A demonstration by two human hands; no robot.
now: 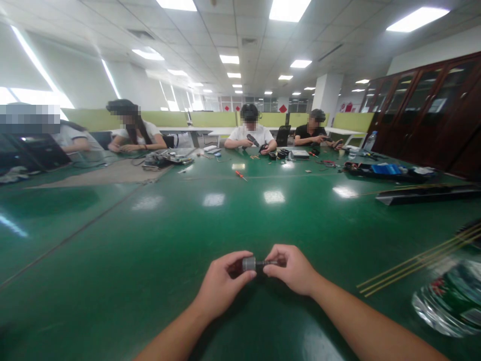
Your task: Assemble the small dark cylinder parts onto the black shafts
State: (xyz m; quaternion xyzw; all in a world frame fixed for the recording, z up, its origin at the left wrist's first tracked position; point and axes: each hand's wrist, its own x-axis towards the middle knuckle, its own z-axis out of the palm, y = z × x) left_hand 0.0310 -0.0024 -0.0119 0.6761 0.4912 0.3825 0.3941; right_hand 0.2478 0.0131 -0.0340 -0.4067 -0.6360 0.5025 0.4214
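Between my two hands, just above the near part of the green table, is a small grey cylinder [249, 263] with a thin dark shaft [263, 263] coming out of its right end. My left hand [225, 281] is closed round the cylinder, thumb below and fingers above. With thumb and fingertips my right hand [295, 268] pinches the shaft near its right end. The fingers partly cover both pieces. I cannot tell whether the shaft and cylinder are one piece.
Thin brass-coloured rods [417, 263] and a clear bottle with a green label [451, 296] lie at the right. Behind them is a long black channel [428, 194]. A red screwdriver [240, 175] rests mid-table. Several people sit opposite, among tools and parts.
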